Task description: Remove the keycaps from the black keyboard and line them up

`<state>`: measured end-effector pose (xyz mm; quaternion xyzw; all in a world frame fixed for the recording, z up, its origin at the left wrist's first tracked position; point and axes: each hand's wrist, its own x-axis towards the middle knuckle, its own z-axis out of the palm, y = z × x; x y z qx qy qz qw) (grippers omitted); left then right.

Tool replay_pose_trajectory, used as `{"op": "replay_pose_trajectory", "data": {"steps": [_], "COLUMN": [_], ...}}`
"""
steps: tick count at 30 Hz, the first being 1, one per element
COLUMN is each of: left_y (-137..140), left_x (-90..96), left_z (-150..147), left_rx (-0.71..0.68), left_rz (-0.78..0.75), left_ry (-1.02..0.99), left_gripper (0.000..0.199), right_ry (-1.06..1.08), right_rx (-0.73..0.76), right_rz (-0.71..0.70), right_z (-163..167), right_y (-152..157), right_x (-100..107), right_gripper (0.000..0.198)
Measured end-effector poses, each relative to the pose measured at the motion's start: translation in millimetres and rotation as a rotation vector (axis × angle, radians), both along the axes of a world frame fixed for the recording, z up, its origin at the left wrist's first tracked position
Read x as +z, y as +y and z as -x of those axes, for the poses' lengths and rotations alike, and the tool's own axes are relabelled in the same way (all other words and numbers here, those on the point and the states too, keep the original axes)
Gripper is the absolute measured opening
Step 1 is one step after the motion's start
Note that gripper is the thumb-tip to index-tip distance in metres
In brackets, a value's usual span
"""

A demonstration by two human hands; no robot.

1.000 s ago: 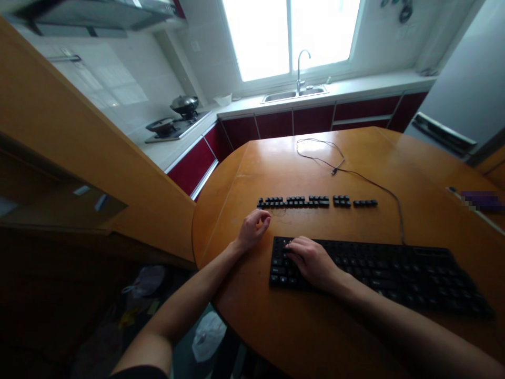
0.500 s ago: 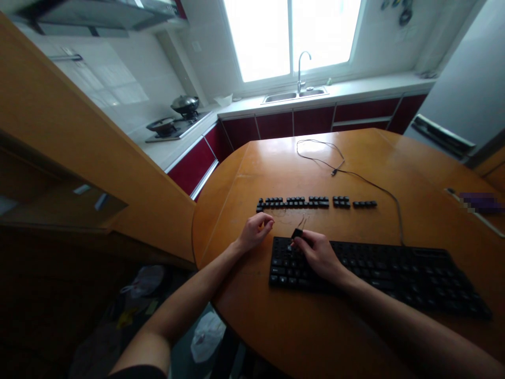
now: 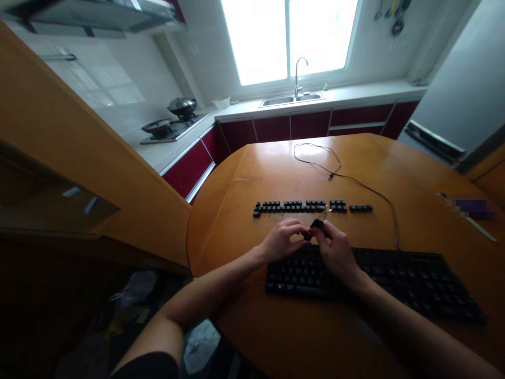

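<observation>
My right hand (image 3: 337, 252) grips a wire keycap puller (image 3: 316, 223) with a black middle, above the back left part of the black keyboard (image 3: 394, 281). Thin wire prongs stick out from the puller's far side. Close beside it, my left hand (image 3: 286, 239) is closed, thumb and fingers pinching a small black keycap (image 3: 307, 237) at the puller's near end. Whether the wires still touch the keycap cannot be made out. Beyond the hands, loose black keycaps (image 3: 290, 208) lie in rows on the wooden table (image 3: 232, 237).
The keyboard's cable (image 3: 371, 187) runs back over the table into a loop with a USB plug (image 3: 330, 176). A purple object (image 3: 473, 207) lies at the right. Behind are a counter with a sink (image 3: 278, 101) and a stove (image 3: 175, 129).
My right hand has lifted the puller off the keyboard's left part, moving away and to the right. My left hand has come right from the table to meet it and closed on a keycap.
</observation>
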<state>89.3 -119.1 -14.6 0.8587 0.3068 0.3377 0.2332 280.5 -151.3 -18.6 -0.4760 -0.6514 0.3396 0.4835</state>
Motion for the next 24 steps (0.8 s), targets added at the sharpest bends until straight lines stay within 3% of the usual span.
{"op": "replay_pose_trajectory", "data": {"steps": [10, 18, 24], "left_y": [-3, -13, -15], "left_x": [-17.5, -11.8, -13.2], "left_z": [7, 4, 4], "left_rx": [0.163, 0.134, 0.117], "left_rz": [-0.048, -0.266, -0.204], "left_ry": [0.044, 0.186, 0.121], "left_gripper": [0.018, 0.020, 0.018], "right_ry": [0.004, -0.007, 0.057], "right_rx": [0.032, 0.046, 0.076], "right_rz": [0.133, 0.115, 0.150], "right_z": [-2, -3, -2], "right_y": [-1, 2, 2], "right_x": [-14, -14, -11], "right_gripper": [0.023, 0.025, 0.026]}}
